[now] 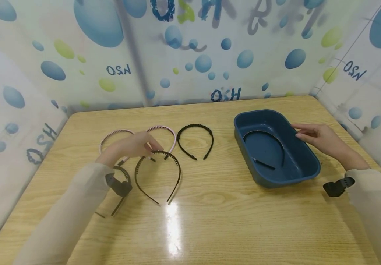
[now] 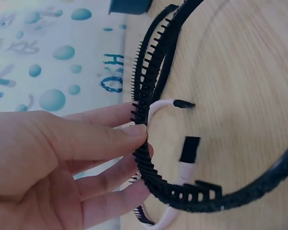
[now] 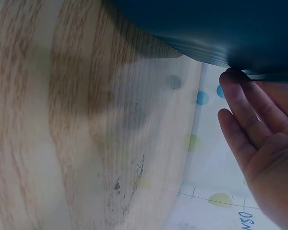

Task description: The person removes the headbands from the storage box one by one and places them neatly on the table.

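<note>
In the head view, my left hand (image 1: 134,144) pinches a black toothed headband (image 2: 145,163) near its top, thumb in front and fingers behind. Its two ends point toward me. Behind that hand lie a pink headband (image 1: 175,140) and a paler pink one (image 1: 110,133), both with dark ends. Over at the right, my right hand (image 1: 326,140) holds the long side of a dark blue plastic basin (image 1: 286,183), thumb at the rim. Fingertips (image 3: 229,79) press its outer wall in the right wrist view. A black headband (image 1: 275,138) lies inside the basin.
A black wavy headband (image 1: 212,138) lies on the wooden table (image 1: 210,221) between the pink ones and the basin. Another dark headband (image 1: 119,206) is partly covered by my left wrist and its strapped camera (image 1: 120,186). A bubble-patterned curtain (image 1: 190,73) borders the table's back.
</note>
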A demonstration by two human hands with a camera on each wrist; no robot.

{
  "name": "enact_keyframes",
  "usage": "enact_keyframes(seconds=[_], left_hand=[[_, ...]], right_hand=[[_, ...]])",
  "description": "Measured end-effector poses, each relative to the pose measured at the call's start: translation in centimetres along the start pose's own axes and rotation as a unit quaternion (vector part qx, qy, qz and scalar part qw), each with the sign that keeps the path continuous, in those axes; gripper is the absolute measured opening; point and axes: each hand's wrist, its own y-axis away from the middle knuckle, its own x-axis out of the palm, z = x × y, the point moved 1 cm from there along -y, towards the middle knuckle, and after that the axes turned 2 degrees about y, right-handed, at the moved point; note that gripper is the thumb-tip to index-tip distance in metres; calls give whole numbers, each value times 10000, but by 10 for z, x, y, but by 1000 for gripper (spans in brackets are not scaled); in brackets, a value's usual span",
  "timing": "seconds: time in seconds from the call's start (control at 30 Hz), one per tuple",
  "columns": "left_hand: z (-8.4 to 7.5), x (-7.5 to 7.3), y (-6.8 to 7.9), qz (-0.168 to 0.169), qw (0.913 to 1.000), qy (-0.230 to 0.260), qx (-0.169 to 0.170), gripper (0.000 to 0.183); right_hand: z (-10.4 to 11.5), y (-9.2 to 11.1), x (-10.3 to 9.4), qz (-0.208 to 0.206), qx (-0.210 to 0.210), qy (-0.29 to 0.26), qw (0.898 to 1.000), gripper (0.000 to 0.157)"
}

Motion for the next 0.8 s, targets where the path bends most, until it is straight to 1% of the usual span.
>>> enact_keyframes(seconds=[0.07,0.13,0.23,0.33,0.57,0.8], left_hand=[[3,2,2,10,9999,69,86,30],[5,4,3,33,9998,164,99,31],[7,7,4,56,9998,193,58,31],[10,9,5,76,9997,215,-54,32],[14,15,4,78,9998,68,159,33],[18,19,5,-8,9997,81,220,31]], right_hand=[[-1,0,0,-5,-16,-21,10000,43],[-1,0,1,-14,-24,-27,10000,43],[-1,0,1,-17,-6,-35,10000,43],[-1,1,1,-9,29,-19,10000,43],[-2,-1,0,30,72,43,10000,43],[-3,-1,-1,36,95,14,9999,43]])
